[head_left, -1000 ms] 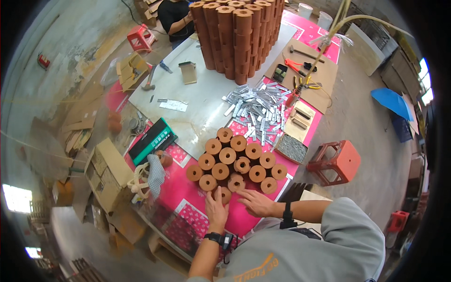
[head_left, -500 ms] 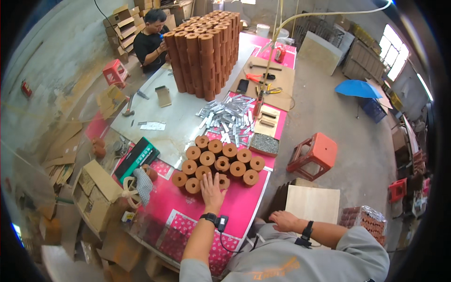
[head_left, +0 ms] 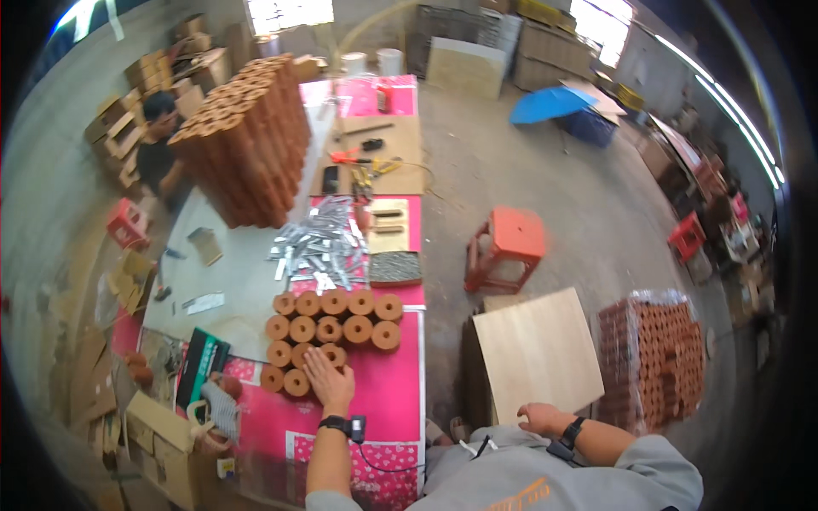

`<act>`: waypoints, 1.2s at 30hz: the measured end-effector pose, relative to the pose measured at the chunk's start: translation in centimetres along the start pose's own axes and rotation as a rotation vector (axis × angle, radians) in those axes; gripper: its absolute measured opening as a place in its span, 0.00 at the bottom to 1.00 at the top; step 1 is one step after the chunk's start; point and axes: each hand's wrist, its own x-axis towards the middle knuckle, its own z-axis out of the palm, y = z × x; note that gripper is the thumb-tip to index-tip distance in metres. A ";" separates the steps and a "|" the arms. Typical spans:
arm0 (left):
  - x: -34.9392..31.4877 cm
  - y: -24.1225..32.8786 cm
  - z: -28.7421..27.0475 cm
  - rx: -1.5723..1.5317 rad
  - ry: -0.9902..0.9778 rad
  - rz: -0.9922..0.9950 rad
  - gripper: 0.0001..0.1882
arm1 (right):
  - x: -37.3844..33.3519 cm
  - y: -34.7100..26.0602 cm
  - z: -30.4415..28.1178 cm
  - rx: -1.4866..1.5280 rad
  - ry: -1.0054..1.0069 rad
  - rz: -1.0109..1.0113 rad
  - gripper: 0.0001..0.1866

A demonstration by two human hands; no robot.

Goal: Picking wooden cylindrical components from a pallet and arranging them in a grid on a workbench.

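Note:
My left hand point(head_left: 328, 379) lies with fingers stretched out over the near edge of a group of short brown cylinders point(head_left: 302, 328). Each cylinder stands on end with a round hole in its top. They rest on the pink table covering point(head_left: 383, 375); my fingers partly cover one or two of them. Away from the table, my right hand point(head_left: 538, 419) hovers with loosely bent fingers near the front edge of a pale wooden board point(head_left: 541, 345), and nothing shows in it. Beyond the cylinders lies a heap of silvery metal strips point(head_left: 324, 243).
A tall stack of brown tubes point(head_left: 247, 145) stands at the far left, with a person point(head_left: 158, 153) beside it. Hand tools point(head_left: 371, 175) lie along the table's right side. Off the table are a red stool point(head_left: 511, 247) and a wrapped pile of brown cylinders point(head_left: 652, 362).
The view has swung right, so the table sits further left and more of the wrapped pile shows. My left hand stays on the cylinders; the right remains off the table.

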 end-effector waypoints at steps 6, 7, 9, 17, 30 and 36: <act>1.5 -1.0 0.2 -0.165 0.091 0.152 0.45 | -6.3 4.0 4.6 0.262 0.072 0.271 0.22; 1.5 -2.0 0.9 -0.122 0.114 0.163 0.46 | -7.0 5.2 5.8 0.300 0.071 0.315 0.21; 1.6 -3.9 2.0 0.033 0.101 0.184 0.48 | -9.1 7.6 9.3 0.381 0.142 0.356 0.19; -2.5 4.5 -3.2 0.238 0.356 0.434 0.42 | -18.8 12.5 22.0 0.636 0.151 0.685 0.21; -30.4 26.6 1.6 -0.230 -0.543 0.746 0.34 | -25.2 25.9 37.5 1.033 0.294 0.663 0.19; -32.8 28.9 9.9 -0.200 -0.897 0.847 0.31 | -31.8 29.7 43.1 1.316 0.547 0.859 0.16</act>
